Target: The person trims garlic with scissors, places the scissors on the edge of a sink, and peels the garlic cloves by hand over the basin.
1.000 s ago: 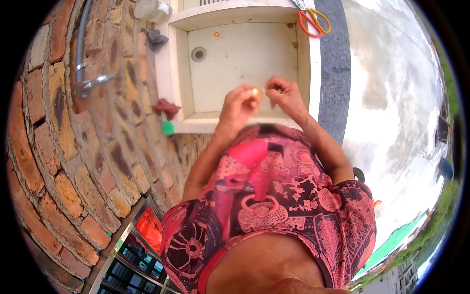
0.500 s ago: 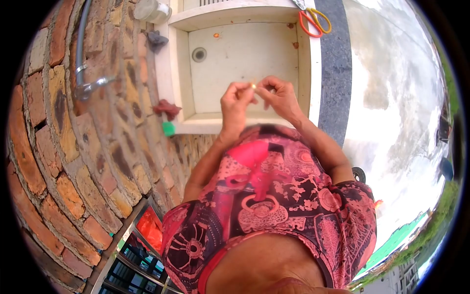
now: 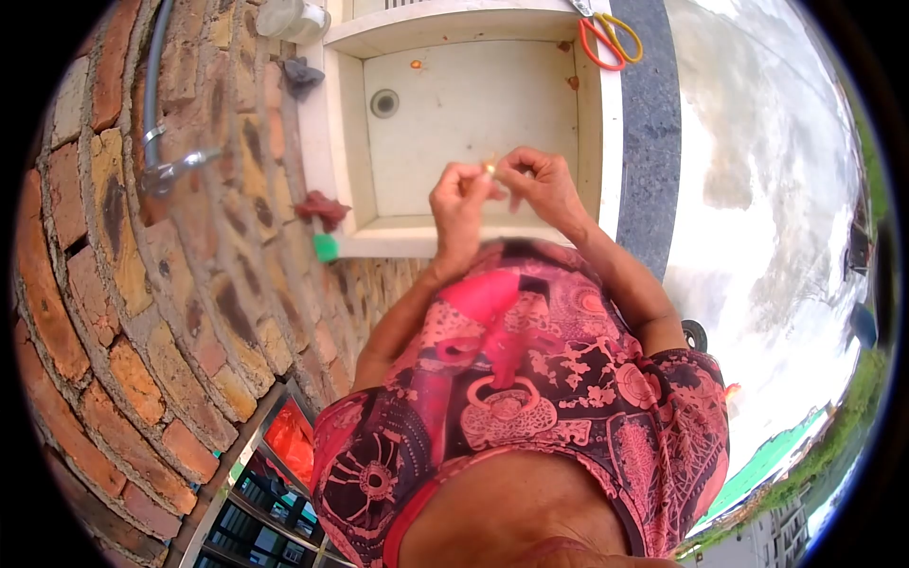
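My left hand (image 3: pixel 459 201) and my right hand (image 3: pixel 540 185) meet over the front part of a pale stone sink (image 3: pixel 473 118). Both pinch a tiny orange-yellow piece (image 3: pixel 490 168) between their fingertips. What the piece is cannot be made out. The sink basin holds a round drain (image 3: pixel 383 102) at its left and a few small orange scraps near its far wall.
Orange-handled scissors (image 3: pixel 611 40) lie on the sink's far right corner. A brick wall (image 3: pixel 142 284) with a metal tap (image 3: pixel 175 168) and grey pipe runs along the left. A green object (image 3: pixel 325 248) and a red rag (image 3: pixel 320 206) sit on the sink's left rim. Wet floor lies to the right.
A second ago my hands were slightly apart, the left holding the orange piece. They have come together, and both now pinch it. Little has moved in the last half second.
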{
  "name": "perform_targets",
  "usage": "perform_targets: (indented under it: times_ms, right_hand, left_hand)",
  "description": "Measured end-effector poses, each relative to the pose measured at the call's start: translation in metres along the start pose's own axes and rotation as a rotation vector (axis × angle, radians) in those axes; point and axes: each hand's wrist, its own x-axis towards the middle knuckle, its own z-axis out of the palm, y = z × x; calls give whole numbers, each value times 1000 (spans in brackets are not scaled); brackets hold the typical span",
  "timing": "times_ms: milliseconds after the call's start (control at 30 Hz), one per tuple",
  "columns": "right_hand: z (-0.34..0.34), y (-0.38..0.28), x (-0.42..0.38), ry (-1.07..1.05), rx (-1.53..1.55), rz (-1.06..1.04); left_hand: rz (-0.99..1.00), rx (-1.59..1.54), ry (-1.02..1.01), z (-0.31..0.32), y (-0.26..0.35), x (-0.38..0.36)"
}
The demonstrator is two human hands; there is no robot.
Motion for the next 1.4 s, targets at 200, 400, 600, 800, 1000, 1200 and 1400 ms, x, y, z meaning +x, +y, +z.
perform_targets:
  times_ms: [200,400,600,800,1000,1200,1400]
  right_hand:
    - [0,2,2,16,-15,3]
    - [1,1,3,7,-7,-8]
    - [2,2,1,-22,16,-34]
    - [4,3,1,11,-70,-37]
    - [7,2,1,26,-85,-27]
    - [8,-6,-2,13,-98,-56]
    - [3,6,-1,5,-214,-141]
  left_hand:
    - [25,-22,-8,-3,-12,3]
    - [-77,-169,-49,-4,-5,3]
    - [-78,-249,-33,-6,-5,4]
    - [58,-95,22,-1,-14,1]
    - [43,-74,4,-5,-20,-1]
    - [-218,-427,-192,-20,-3,15]
    - [-160,-273,-223,-20,-4,18]
